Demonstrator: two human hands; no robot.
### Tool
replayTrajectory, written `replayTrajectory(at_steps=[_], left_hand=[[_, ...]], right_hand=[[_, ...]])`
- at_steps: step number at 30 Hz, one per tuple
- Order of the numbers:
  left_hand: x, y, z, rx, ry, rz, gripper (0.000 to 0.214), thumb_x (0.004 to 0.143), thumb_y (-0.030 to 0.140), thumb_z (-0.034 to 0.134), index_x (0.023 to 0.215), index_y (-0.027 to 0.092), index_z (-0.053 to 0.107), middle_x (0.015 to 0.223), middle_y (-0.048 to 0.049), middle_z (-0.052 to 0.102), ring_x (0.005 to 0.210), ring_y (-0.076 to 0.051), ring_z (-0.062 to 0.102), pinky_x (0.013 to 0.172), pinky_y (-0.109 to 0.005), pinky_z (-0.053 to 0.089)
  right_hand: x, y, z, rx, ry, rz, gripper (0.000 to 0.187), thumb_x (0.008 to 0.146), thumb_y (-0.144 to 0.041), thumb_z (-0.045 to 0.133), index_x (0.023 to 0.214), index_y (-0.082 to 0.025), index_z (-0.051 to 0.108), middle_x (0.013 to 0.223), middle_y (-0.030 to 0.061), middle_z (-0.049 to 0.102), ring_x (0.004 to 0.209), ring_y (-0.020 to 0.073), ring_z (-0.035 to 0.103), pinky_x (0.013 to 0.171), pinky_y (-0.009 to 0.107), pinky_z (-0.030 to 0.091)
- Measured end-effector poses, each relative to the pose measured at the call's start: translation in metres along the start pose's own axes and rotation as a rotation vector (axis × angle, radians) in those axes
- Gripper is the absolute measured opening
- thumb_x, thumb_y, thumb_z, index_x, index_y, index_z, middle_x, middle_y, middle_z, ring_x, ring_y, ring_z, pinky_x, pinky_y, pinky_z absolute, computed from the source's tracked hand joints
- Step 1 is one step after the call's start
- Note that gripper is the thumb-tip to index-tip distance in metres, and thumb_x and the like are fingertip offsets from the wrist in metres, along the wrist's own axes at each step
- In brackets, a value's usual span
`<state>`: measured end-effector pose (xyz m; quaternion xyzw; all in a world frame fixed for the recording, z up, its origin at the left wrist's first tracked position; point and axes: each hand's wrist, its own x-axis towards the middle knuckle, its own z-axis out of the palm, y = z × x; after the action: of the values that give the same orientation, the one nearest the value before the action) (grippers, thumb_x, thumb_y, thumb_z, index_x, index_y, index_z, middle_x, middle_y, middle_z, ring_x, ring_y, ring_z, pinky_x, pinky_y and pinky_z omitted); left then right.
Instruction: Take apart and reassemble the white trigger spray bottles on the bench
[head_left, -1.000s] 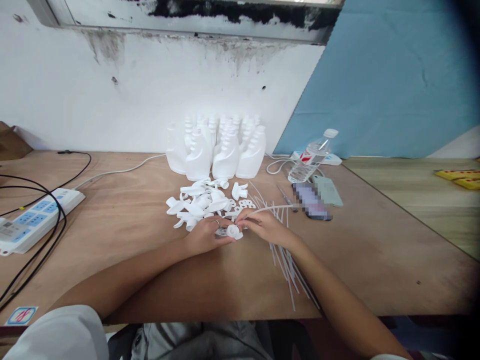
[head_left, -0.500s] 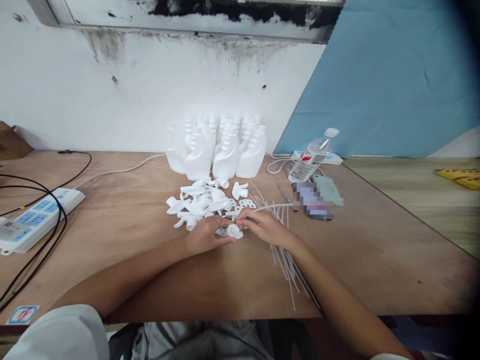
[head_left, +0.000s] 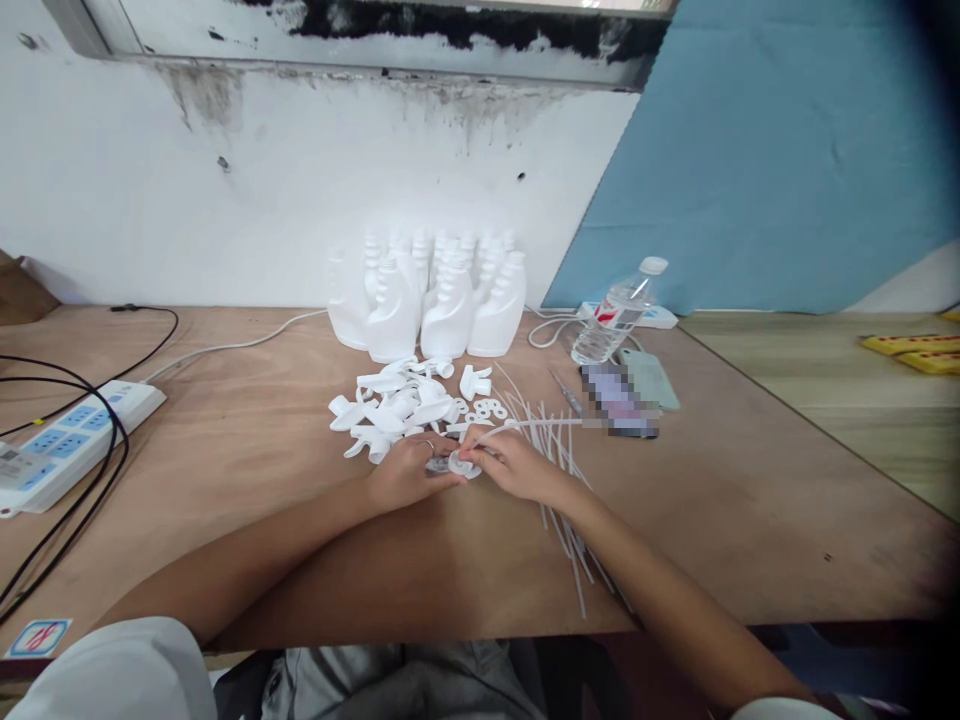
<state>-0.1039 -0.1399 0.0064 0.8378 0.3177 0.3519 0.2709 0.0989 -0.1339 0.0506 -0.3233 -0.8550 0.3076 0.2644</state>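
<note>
My left hand (head_left: 411, 472), with a ring on one finger, grips a white spray nozzle head (head_left: 463, 466) near the table's middle, its round opening turned towards me. My right hand (head_left: 510, 462) pinches a thin clear plastic tube (head_left: 536, 422) close to its end, and the fingertips are at that opening. The tube's free length sticks out to the right over the table. Whether its end sits inside the opening is hidden by the fingers. Just beyond my hands lies a pile of white spray trigger heads (head_left: 390, 405), with several small white rings (head_left: 491, 408) beside it.
White spray bottles (head_left: 446, 310) stand grouped by the wall. More clear tubes (head_left: 574, 545) lie loose under my right forearm. A water bottle (head_left: 615, 315), a phone (head_left: 619, 400) and a pointed tool (head_left: 566, 390) are to the right. A power strip (head_left: 79, 440) with black cables lies left.
My right hand has moved slightly left and down, bringing the tube's end to the nozzle head's opening. My left hand keeps its hold. The whole view has shifted a little.
</note>
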Motion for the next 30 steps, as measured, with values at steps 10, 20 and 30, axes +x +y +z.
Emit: replayTrajectory(at_steps=[10,20,30], left_hand=[[0.0,-0.001,0.001,0.012,-0.014,-0.017,0.038,0.08,0.045,0.066,0.107,0.019,0.065,0.099,-0.0069,0.069,0.089,-0.02,0.064,0.081,-0.032,0.05],[-0.003,0.012,-0.006,-0.133,0.14,-0.097,0.033,0.082,0.041,0.064,0.107,0.02,0.06,0.1,-0.0041,0.064,0.092,-0.018,0.059,0.083,-0.03,0.047],[0.016,0.026,-0.027,-0.09,0.191,0.012,0.034,0.088,0.038,0.056,0.117,0.021,0.051,0.118,-0.0096,0.053,0.115,-0.025,0.048,0.1,-0.04,0.038]], right_hand=[[0.0,0.004,0.006,0.058,0.005,0.067,0.017,0.091,-0.026,0.05,0.079,-0.018,0.059,0.076,0.0012,0.061,0.073,0.0147,0.058,0.07,0.025,0.041],[0.001,0.007,-0.002,0.317,0.18,0.085,0.026,0.084,-0.043,0.06,0.096,-0.02,0.059,0.088,0.0026,0.059,0.084,0.0164,0.054,0.078,0.028,0.042],[0.0,0.009,-0.001,0.531,0.24,0.175,0.029,0.073,-0.04,0.072,0.088,-0.019,0.059,0.094,0.0034,0.065,0.09,0.0184,0.061,0.083,0.032,0.047]])
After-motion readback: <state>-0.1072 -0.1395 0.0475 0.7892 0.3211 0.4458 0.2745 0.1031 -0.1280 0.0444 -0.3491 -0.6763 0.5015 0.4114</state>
